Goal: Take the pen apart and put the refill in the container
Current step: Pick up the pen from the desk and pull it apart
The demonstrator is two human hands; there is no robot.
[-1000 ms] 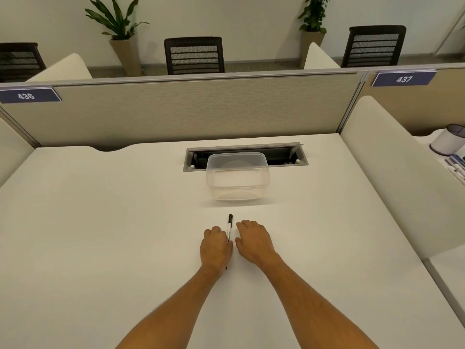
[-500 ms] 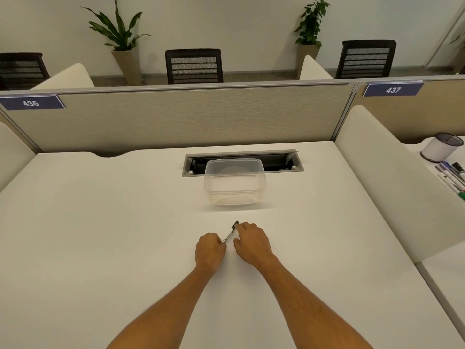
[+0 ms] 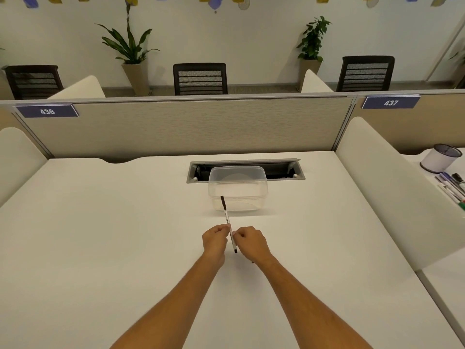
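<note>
A slim white pen with a black cap at its far end is held up above the white desk, pointing away from me. My left hand and my right hand both pinch its barrel near the middle, knuckles close together. The pen's black near tip sticks out below my fingers. A clear plastic container, open on top and with nothing in it, stands on the desk just beyond the pen.
A cable slot is recessed in the desk behind the container. A beige partition closes the far edge, and a white side divider bounds the right. On the neighbouring desk stand a pen cup and several markers.
The pen lay flat on the desk between my hands; both hands have closed on it and lifted it. The camera view has tilted up.
</note>
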